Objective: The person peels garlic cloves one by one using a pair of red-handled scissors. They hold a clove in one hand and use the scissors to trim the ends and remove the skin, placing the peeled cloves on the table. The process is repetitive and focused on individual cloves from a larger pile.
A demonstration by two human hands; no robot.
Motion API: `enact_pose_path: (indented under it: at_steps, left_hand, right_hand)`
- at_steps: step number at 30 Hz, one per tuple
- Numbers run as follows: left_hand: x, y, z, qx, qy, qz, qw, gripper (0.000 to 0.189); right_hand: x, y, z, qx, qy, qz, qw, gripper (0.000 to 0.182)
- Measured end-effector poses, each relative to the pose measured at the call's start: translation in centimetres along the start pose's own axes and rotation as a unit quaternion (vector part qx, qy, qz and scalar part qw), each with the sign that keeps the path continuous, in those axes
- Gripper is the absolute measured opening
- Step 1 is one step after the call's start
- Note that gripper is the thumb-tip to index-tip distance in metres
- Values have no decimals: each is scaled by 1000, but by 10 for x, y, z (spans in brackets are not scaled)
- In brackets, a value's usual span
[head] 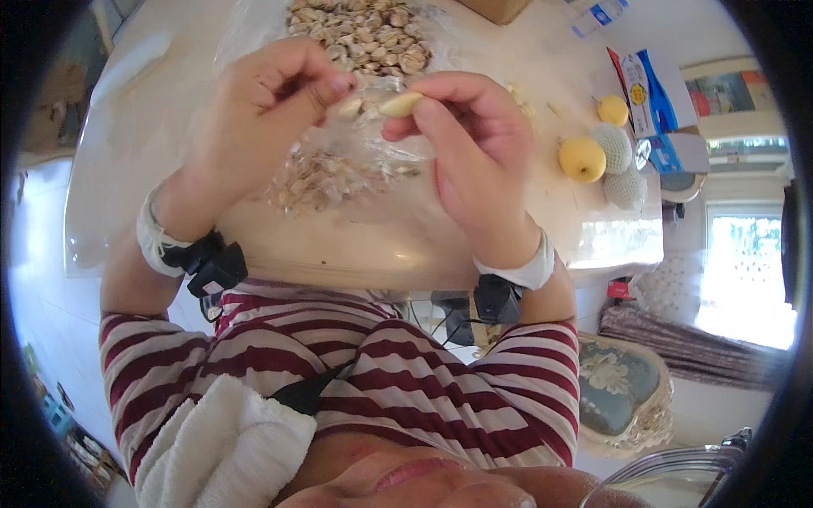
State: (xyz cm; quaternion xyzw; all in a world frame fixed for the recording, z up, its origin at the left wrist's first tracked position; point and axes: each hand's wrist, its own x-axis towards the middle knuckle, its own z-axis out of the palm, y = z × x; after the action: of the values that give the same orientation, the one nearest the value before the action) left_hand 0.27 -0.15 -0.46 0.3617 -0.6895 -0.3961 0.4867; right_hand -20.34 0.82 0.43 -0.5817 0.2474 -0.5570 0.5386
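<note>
My right hand [473,130] pinches a pale, peeled garlic clove [401,105] between thumb and fingers above the table. Close to its left, my left hand [273,108] is raised with thumb and fingertip together; whether a bit of skin lies between them cannot be told. Unpeeled garlic cloves [375,38] form a pile on clear plastic at the table's far side. A few cloves [350,109] lie on the plastic between the hands. Nearer to me, a heap of loose garlic skins [327,184] is spread on the table.
Right of my hands are a yellow pear [582,159], another yellow pear [613,110] and fruits in foam nets [612,148]. Beyond them stands a blue and white box [657,95]. A plastic bottle [599,18] and a cardboard box [498,7] are at the far side. The table edge [356,276] curves before me.
</note>
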Motion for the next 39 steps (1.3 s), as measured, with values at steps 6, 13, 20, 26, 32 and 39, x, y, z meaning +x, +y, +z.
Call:
enact_pose_path:
  at_steps: [6,13,20,26,32,39]
  left_hand:
    - [14,20,-21,64,106,140,982,17]
    - [-20,28,-36,170,34,162,971,18]
    - [-21,19,-36,177,-4,138,975,18]
    - [-30,4,-29,165,11,122,979,19]
    - [-35,11,-41,186,-1,103,977,20]
    - [-42,10,-40,175,8,98,980,21]
  right_hand:
    - [12,21,-13,-27,44,30,998,9]
    - [14,8,-9,-86,51,88,991,10]
    - [12,10,-3,-79,68,43,994,2]
    - [13,27,-3,-67,51,13,996,1]
    - [14,23,-2,-14,66,27,997,2]
    - [15,25,-4,-40,61,1,997,3]
